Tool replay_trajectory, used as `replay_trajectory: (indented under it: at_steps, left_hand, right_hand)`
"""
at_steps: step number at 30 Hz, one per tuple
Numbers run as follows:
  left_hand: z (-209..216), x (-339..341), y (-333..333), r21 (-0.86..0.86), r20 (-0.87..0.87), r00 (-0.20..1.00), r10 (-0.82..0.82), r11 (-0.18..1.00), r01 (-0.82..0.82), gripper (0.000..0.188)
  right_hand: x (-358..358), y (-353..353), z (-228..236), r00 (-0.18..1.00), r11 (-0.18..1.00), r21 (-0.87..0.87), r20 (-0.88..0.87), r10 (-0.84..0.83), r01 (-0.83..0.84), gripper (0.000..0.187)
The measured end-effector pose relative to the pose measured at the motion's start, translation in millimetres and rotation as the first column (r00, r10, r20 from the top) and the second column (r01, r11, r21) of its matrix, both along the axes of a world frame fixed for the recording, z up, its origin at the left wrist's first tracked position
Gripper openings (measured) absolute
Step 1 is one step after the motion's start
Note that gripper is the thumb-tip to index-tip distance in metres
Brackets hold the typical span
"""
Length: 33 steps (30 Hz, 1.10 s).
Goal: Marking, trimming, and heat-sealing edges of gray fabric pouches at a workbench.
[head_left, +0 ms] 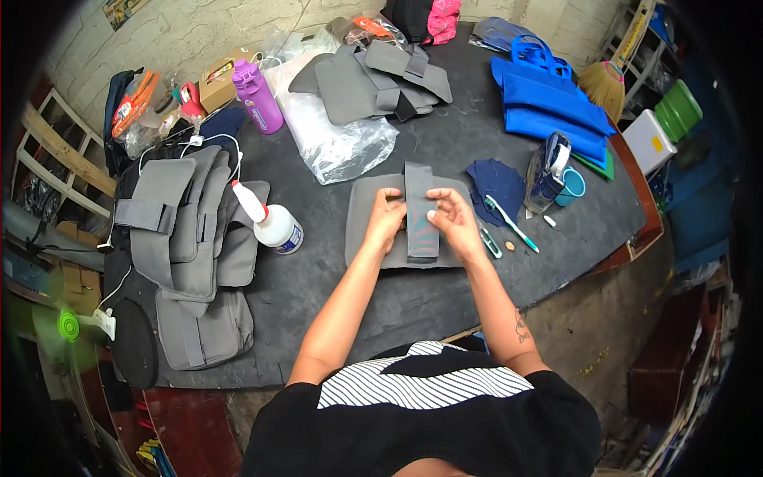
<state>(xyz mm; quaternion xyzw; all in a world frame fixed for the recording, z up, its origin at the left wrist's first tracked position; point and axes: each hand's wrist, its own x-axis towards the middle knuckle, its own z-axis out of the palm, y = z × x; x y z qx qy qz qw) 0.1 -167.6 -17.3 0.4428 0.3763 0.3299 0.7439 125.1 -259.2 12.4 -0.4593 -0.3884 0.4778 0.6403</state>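
A grey padded fabric piece lies flat on the dark table in front of me. A darker grey strap runs up its middle, its upper end reaching past the far edge. My left hand has its fingers curled at the strap's left edge. From the other side, my right hand grips the strap's right edge, thumb and fingertips on it. Just right of that hand are small snips, a toothbrush and a dark blue cloth.
Grey padded pieces pile up at left and at the back. A white spray bottle, purple bottle and clear plastic bag stand or lie nearer the middle. Blue bags, a tape dispenser and blue cup occupy the right.
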Motion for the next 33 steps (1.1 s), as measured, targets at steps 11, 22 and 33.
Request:
replay_trajectory:
  at_steps: [11, 22, 33]
  left_hand:
    - [-3, 3, -2, 0.121, 0.119, 0.991, 0.059, 0.99, -0.073, 0.025]
    - [-23, 3, 10, 0.321, -0.166, 0.98, 0.114, 0.945, -0.055, 0.025]
    - [-18, 11, -7, 0.271, -0.008, 0.998, 0.057, 0.961, -0.052, 0.02]
  right_hand:
    - [-3, 6, 2, 0.999, 0.997, 0.068, 0.034, -0.037, 0.035, 0.037]
    - [-12, 3, -1, 0.999, 0.985, 0.166, -0.012, -0.04, 0.041, 0.03]
    - [-3, 7, 8, 0.993, 0.993, 0.034, 0.007, -0.117, 0.117, 0.033]
